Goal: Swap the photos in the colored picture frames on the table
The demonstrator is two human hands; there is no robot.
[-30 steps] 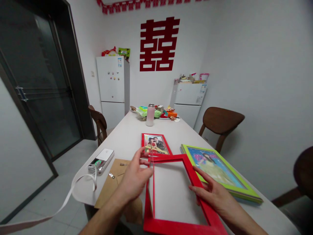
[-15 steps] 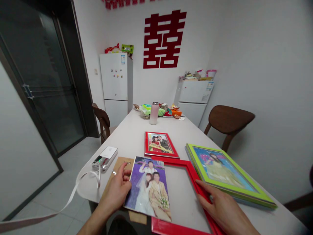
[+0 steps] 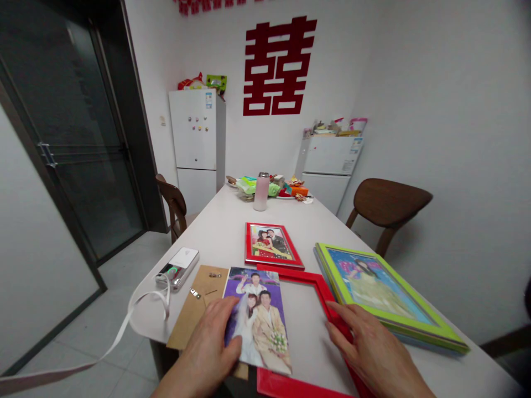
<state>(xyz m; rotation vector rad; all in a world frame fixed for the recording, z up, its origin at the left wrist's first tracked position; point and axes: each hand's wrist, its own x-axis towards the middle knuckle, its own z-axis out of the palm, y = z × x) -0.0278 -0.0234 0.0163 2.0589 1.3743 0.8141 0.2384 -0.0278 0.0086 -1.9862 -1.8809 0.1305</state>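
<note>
A wedding photo [image 3: 265,326] of three people lies partly over the left side of an emptied red picture frame [image 3: 290,381]. My left hand [image 3: 215,337] is on the photo's left edge, its thumb and fingertips bent over the print. Under that hand and the photo, a brown backing board [image 3: 194,304] with small metal clips shows in part. My right hand [image 3: 365,342] grips the right bar of the red frame, thumb toward the opening and fingers over the bar. White tabletop shows inside the frame.
Beyond the red frame lies a smaller red framed photo [image 3: 271,246]. Green framed pictures [image 3: 381,287] are stacked at right. A white device [image 3: 178,268] with a strap [image 3: 124,326] sits left. A pink bottle [image 3: 261,192] and packets [image 3: 249,187] stand farther back; chairs [image 3: 390,202] flank the table.
My left hand has shifted right, its fingers now on top of the photo, uncovering more of the backing board. The photo has barely moved. My right hand stays on the frame, slightly left.
</note>
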